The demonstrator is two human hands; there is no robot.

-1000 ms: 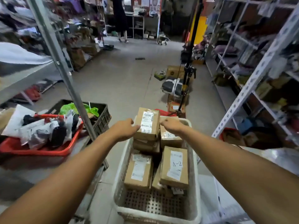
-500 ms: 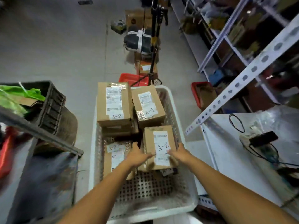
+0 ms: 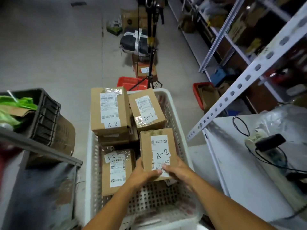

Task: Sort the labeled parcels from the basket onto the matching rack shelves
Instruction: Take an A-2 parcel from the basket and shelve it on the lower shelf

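Observation:
A white perforated basket stands on the floor in front of me with several taped cardboard parcels inside. My left hand and my right hand grip the near end of a small parcel marked A-2, raised above the basket's right side. Beside it lies another parcel marked A-2. At the far end a larger A-2 parcel and an A-1 parcel sit on top of other boxes.
A white metal rack upright slants up on the right, with a white shelf surface holding a power strip and cables. A grey rack shelf and a black crate stand on the left. A tripod and boxes stand beyond the basket.
Both hands left the far top parcel, came back to the near A-2 parcel and now grip it, lifted slightly. The view tilted down onto the basket.

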